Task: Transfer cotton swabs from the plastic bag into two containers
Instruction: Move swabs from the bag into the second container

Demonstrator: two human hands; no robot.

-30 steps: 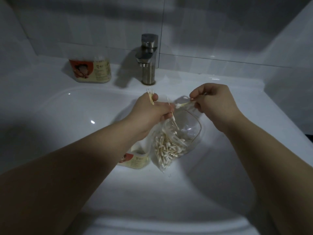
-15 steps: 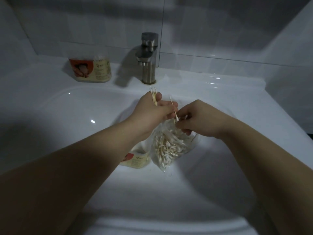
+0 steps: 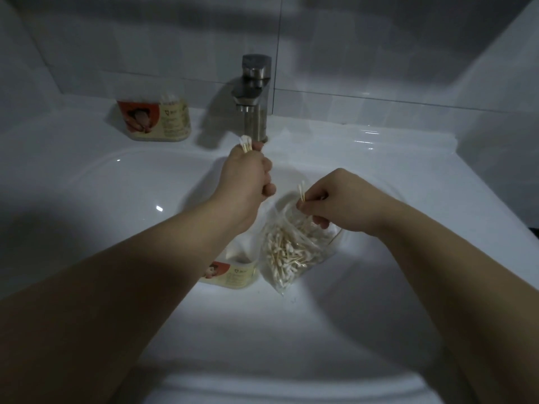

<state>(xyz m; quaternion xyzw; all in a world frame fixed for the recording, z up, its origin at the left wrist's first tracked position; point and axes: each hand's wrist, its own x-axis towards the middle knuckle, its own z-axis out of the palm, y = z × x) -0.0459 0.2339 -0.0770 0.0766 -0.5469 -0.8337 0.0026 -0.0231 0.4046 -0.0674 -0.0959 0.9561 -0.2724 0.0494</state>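
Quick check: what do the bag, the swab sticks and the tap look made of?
Bag: thin clear plastic film, crinkled, contents visible through it. Swab sticks: tan, likely wood or bamboo. Tap: brushed metal, dull grey sheen.

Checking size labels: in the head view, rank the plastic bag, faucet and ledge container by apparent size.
1. The plastic bag, largest, though nearest the camera.
2. The faucet and ledge container: taller versus wider, about alike, so unranked.

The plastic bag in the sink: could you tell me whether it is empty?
Not empty: a heap of cotton swabs shows through the clear plastic bag, and the right hand pinches a few at its mouth.
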